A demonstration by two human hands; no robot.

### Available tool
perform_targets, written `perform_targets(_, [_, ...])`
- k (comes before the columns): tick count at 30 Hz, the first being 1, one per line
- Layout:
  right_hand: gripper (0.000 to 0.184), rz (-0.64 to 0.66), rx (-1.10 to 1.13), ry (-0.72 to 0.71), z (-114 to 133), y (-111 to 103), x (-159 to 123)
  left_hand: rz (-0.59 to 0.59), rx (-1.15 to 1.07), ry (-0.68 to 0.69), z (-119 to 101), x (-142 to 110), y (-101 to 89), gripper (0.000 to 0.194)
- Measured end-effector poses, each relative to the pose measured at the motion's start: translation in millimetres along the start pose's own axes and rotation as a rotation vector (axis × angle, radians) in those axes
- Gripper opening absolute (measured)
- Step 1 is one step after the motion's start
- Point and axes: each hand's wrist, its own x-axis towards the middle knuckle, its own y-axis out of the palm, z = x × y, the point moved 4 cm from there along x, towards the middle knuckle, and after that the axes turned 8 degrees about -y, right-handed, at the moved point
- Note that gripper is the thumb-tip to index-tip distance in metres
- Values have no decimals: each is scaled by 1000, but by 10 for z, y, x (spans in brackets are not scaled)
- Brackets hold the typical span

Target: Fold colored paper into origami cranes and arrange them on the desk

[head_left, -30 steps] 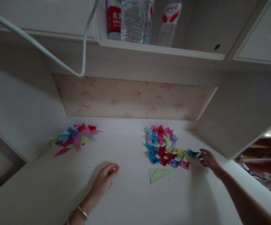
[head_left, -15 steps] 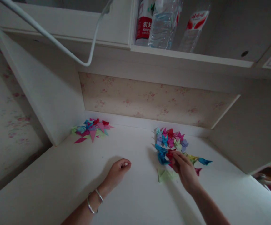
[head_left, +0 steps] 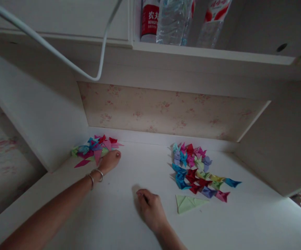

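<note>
My left hand [head_left: 110, 161], with bracelets on the wrist, is curled closed at the right edge of a pile of folded paper pieces [head_left: 89, 155] on the left. I see nothing in its fingers. My right hand [head_left: 151, 210] rests over the middle of the desk, fingers curled in, with nothing showing in them. To its right lies a flat, pale green folded paper triangle [head_left: 190, 203]. Behind that triangle are rows of folded paper shapes, among them a blue one [head_left: 181, 180], a red one [head_left: 191, 175] and a pink one [head_left: 222, 196]. Further back sits a tight cluster of small paper shapes [head_left: 190, 160].
The white desk [head_left: 124, 215] is bounded by side panels and a flowered back wall [head_left: 150, 107]. Overhead, a shelf [head_left: 205, 53] holds plastic bottles [head_left: 172, 24]. A white bent tube [head_left: 61, 57] hangs across the upper left.
My left hand has moved forward and left to the paper pile. My right hand has left the red paper shape in the rows and come back to the desk's middle. The view has shifted slightly.
</note>
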Motion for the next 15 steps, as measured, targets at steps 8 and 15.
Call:
perform_targets(8, [27, 8, 29, 62, -63, -8, 42, -96, 169, -167, 80, 993, 72, 28])
perform_targets(15, [26, 35, 192, 154, -132, 15, 37, -89, 255, -179, 129, 1184, 155, 29])
